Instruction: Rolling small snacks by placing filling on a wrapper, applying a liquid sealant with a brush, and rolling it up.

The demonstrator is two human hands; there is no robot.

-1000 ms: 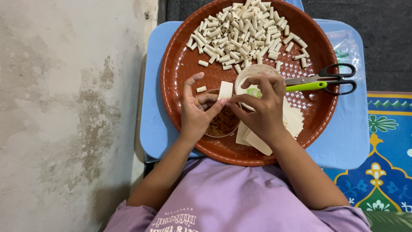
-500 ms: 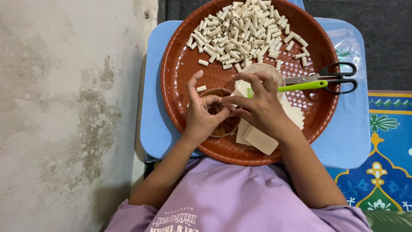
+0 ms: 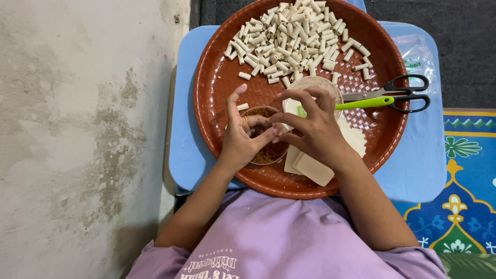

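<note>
Hands meeting over bowl [image 3: 266, 150]: left hand [image 3: 243, 137] and right hand [image 3: 312, 132] pinched shut together on small pale wrapper [image 3: 290, 108], fingertips touching. Filling bowl directly beneath left. Risk: loose pinch, wrapper unrolling, filling spilling onto tray [image 3: 217, 82].

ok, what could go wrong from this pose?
1. Both hands, left hand and right hand, work right above the small bowl of brown filling; a nudge could tip or spill it.
2. The scissors rest on the round tray's rim, handles overhanging; a knock may slide them off.
3. The right wrist covers the stacked wrappers and could drag them.
</note>
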